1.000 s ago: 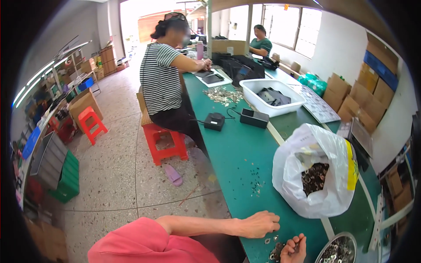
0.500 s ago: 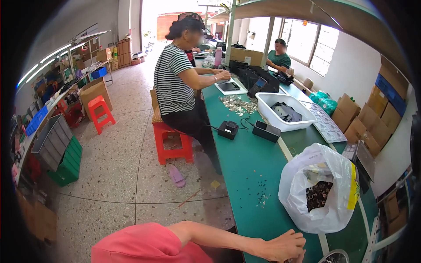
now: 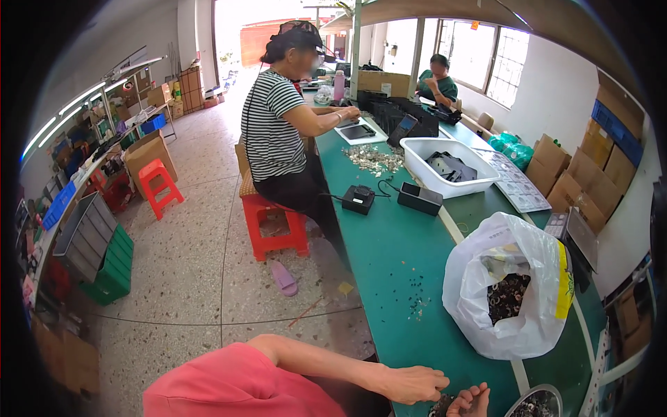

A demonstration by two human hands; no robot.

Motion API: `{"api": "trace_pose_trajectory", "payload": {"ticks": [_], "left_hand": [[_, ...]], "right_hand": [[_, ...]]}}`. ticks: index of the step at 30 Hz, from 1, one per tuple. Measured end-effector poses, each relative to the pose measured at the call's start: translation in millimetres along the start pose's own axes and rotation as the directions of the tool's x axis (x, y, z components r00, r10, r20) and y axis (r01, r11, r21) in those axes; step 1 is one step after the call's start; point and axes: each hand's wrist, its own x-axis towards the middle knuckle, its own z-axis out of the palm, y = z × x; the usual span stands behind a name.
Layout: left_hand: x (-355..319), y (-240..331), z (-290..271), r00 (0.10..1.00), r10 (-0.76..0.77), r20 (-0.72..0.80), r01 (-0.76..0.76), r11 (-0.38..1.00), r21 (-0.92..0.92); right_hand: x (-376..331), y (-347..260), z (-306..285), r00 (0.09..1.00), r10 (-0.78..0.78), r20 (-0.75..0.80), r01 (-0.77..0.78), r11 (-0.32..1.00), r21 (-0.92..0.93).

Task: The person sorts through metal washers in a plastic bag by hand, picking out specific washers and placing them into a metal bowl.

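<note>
My left hand [image 3: 415, 383] is over the green table [image 3: 410, 347] at the lower edge, its fingers bent and drawn together. Close to its right is my right hand [image 3: 470, 401], palm partly up and fingers curled. Whatever either hand holds is too small or hidden to make out. Under and between them lies a small dark heap of tiny parts [image 3: 440, 407], cut off by the picture's lower edge. To the right of my hands stands a round bowl [image 3: 558, 396] with small dark pieces. Beyond it, an open white plastic bag [image 3: 467, 306] holds many small dark and coppery pieces.
Tiny black bits [image 3: 415, 300] lie scattered mid-table. Farther along are a black charger [image 3: 358, 199], a black open box [image 3: 420, 200], a white tub [image 3: 424, 174] and a pile of small metal pieces [image 3: 372, 160]. A co-worker [image 3: 278, 125] sits at the table's left side.
My left hand has shifted a little left, apart from my right hand, which now shows more. The view has shifted slightly. The far co-worker has raised a hand toward the head.
</note>
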Motion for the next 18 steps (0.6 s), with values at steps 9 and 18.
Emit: {"api": "trace_pose_trajectory", "payload": {"ticks": [9,18], "left_hand": [[1,-11,-6,0.995,-0.072,-0.076,0.054,0.975,-0.214],[34,9,-40,0.839,-0.056,-0.541,-0.093,0.965,-0.245]], "right_hand": [[-1,2,2,1.000,-0.001,-0.024,0.001,1.000,-0.010],[-1,11,11,0.999,0.020,-0.036,-0.022,0.998,-0.065]]}}
